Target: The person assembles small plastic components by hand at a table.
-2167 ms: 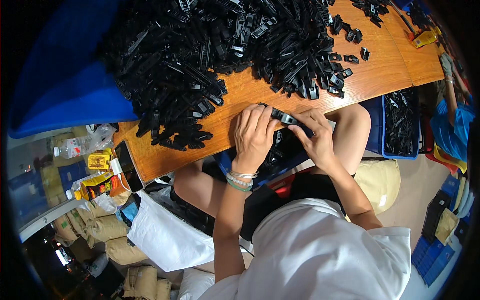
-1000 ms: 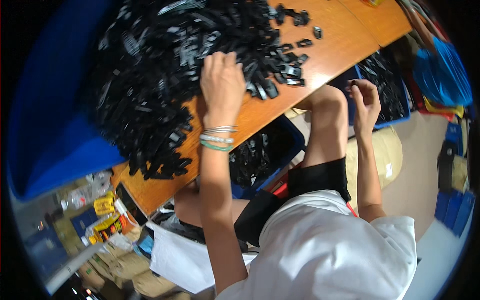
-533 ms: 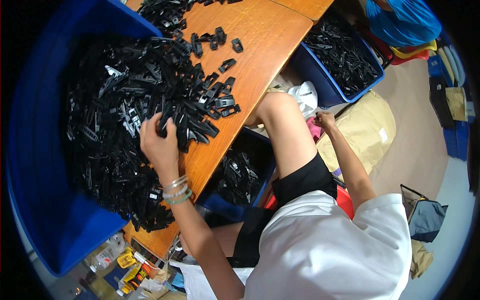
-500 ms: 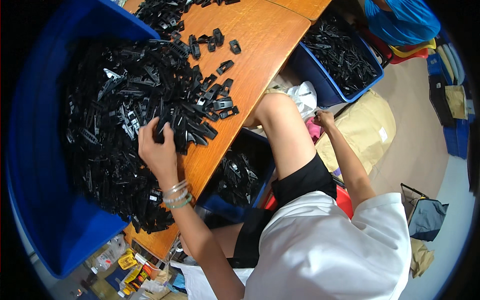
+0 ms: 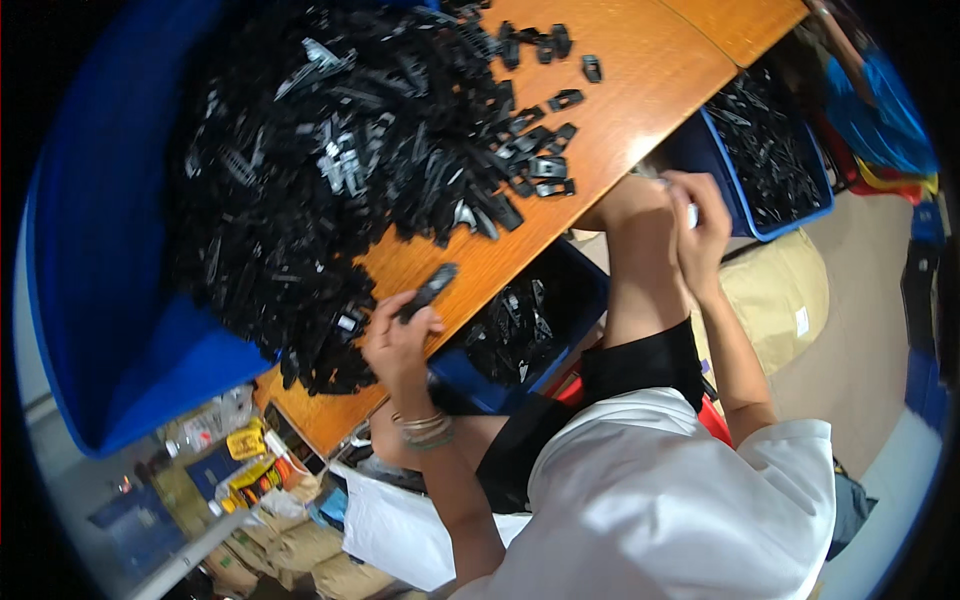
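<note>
My left hand (image 5: 397,345) is closed around a long black plastic piece (image 5: 432,288), shaped like a clip, above the wooden table (image 5: 650,75) near its front edge. To its upper left spreads a big heap of similar black plastic pieces (image 5: 270,200), partly inside a large blue bin (image 5: 85,270) that seems to lie on its side. My right hand (image 5: 705,225), off the table beside my knee, has curled fingers. A small whitish bit shows at them, but what they hold is unclear.
Below the table edge stands a blue bin (image 5: 468,380) with black pieces inside. Another blue bin (image 5: 800,226) of black pieces is farther right, beside a tan sack (image 5: 775,290). Someone in blue (image 5: 880,110) is at the upper right. Bottles and packages (image 5: 250,470) lie lower left.
My left hand has come away from the heap toward the table edge, carrying the black piece. My right hand has risen from beside the sack to near my knee. The view has shifted.
</note>
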A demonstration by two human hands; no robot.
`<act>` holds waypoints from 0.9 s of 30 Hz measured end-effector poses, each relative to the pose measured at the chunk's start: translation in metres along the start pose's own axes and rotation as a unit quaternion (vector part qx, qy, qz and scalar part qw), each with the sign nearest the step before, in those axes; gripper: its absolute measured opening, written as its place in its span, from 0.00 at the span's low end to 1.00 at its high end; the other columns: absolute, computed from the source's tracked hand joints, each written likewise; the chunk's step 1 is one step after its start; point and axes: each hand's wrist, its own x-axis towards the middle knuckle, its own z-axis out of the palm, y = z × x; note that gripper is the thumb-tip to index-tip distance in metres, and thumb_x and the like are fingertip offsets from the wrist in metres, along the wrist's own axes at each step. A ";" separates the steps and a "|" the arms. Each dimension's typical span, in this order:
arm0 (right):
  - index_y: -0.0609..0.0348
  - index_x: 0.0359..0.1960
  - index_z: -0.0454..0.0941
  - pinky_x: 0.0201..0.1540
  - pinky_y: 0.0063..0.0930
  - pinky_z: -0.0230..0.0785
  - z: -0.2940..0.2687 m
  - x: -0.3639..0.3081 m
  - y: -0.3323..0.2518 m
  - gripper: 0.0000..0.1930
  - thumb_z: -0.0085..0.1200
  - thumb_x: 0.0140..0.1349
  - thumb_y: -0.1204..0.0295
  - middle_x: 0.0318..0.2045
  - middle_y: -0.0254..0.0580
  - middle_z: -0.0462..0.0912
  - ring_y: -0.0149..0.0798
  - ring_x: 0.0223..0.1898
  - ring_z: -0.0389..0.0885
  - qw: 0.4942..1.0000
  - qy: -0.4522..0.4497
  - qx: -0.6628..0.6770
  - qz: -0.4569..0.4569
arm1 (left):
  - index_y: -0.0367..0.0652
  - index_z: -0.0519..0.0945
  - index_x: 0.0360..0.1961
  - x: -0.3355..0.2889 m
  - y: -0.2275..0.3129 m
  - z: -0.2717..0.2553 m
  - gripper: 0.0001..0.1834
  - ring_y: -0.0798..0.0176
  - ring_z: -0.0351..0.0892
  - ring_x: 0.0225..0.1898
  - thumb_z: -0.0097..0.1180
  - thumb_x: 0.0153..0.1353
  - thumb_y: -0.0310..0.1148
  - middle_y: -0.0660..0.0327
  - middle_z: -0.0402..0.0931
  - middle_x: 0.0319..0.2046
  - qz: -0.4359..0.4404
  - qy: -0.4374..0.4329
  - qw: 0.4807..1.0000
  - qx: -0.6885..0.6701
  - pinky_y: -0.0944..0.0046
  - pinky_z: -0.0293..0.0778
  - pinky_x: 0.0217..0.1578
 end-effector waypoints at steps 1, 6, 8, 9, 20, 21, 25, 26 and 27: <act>0.63 0.36 0.79 0.38 0.29 0.70 0.017 -0.008 -0.017 0.06 0.57 0.55 0.80 0.30 0.44 0.79 0.40 0.36 0.78 0.994 -0.048 0.041 -0.086 | 0.30 0.76 0.45 -0.004 -0.004 0.003 0.14 0.68 0.79 0.28 0.55 0.57 0.16 0.56 0.80 0.29 -0.003 -0.022 1.000 0.007 0.70 0.76 0.32; 0.56 0.37 0.78 0.38 0.33 0.62 0.090 -0.019 -0.079 0.12 0.63 0.51 0.72 0.31 0.40 0.72 0.43 0.35 0.73 0.955 -0.171 -0.043 -0.238 | 0.34 0.79 0.38 -0.013 -0.020 0.010 0.10 0.53 0.75 0.40 0.61 0.53 0.20 0.55 0.74 0.37 0.202 -0.014 0.938 0.280 0.60 0.71 0.40; 0.57 0.37 0.78 0.38 0.34 0.60 0.109 -0.024 -0.082 0.12 0.64 0.51 0.71 0.31 0.40 0.72 0.43 0.36 0.72 0.956 -0.164 -0.071 -0.231 | 0.37 0.80 0.36 -0.016 -0.028 0.009 0.10 0.50 0.71 0.41 0.63 0.52 0.23 0.56 0.74 0.37 0.218 -0.005 0.932 0.290 0.55 0.68 0.44; 0.57 0.37 0.78 0.39 0.35 0.59 0.118 -0.026 -0.082 0.13 0.64 0.50 0.70 0.32 0.40 0.72 0.43 0.37 0.72 0.962 -0.155 -0.095 -0.204 | 0.37 0.80 0.36 -0.017 -0.028 0.010 0.10 0.50 0.71 0.41 0.63 0.52 0.23 0.56 0.74 0.37 0.216 0.001 0.933 0.288 0.55 0.68 0.44; 0.57 0.35 0.79 0.41 0.38 0.58 0.122 -0.035 -0.089 0.09 0.61 0.51 0.74 0.36 0.39 0.76 0.44 0.41 0.72 0.960 -0.206 -0.065 -0.179 | 0.38 0.81 0.38 -0.015 -0.029 0.007 0.11 0.51 0.70 0.40 0.62 0.51 0.24 0.56 0.73 0.37 0.249 -0.022 0.930 0.269 0.55 0.68 0.42; 0.57 0.35 0.79 0.41 0.38 0.58 0.121 -0.033 -0.087 0.08 0.61 0.51 0.75 0.36 0.39 0.76 0.44 0.41 0.72 0.960 -0.200 -0.038 -0.194 | 0.38 0.81 0.38 -0.014 -0.030 0.006 0.11 0.51 0.70 0.40 0.62 0.51 0.24 0.56 0.73 0.37 0.245 -0.016 0.932 0.268 0.55 0.68 0.42; 0.60 0.35 0.79 0.41 0.36 0.61 0.108 -0.035 -0.087 0.08 0.61 0.53 0.74 0.34 0.41 0.77 0.45 0.39 0.74 0.944 -0.279 -0.008 -0.175 | 0.38 0.80 0.38 -0.013 -0.030 0.005 0.11 0.51 0.70 0.40 0.62 0.52 0.24 0.56 0.73 0.36 0.240 -0.014 0.932 0.273 0.55 0.68 0.42; 0.60 0.35 0.79 0.41 0.36 0.61 0.110 -0.037 -0.089 0.08 0.61 0.53 0.74 0.34 0.41 0.77 0.45 0.39 0.74 0.943 -0.283 -0.008 -0.176 | 0.38 0.80 0.38 -0.013 -0.030 0.004 0.11 0.50 0.70 0.40 0.62 0.52 0.24 0.56 0.73 0.36 0.239 -0.017 0.930 0.280 0.55 0.68 0.42; 0.60 0.36 0.79 0.41 0.37 0.62 0.114 -0.037 -0.092 0.10 0.63 0.53 0.71 0.33 0.41 0.76 0.45 0.39 0.74 0.948 -0.280 -0.009 -0.152 | 0.38 0.80 0.38 -0.012 -0.031 0.004 0.11 0.50 0.70 0.40 0.62 0.52 0.24 0.56 0.73 0.36 0.237 -0.014 0.930 0.279 0.55 0.68 0.42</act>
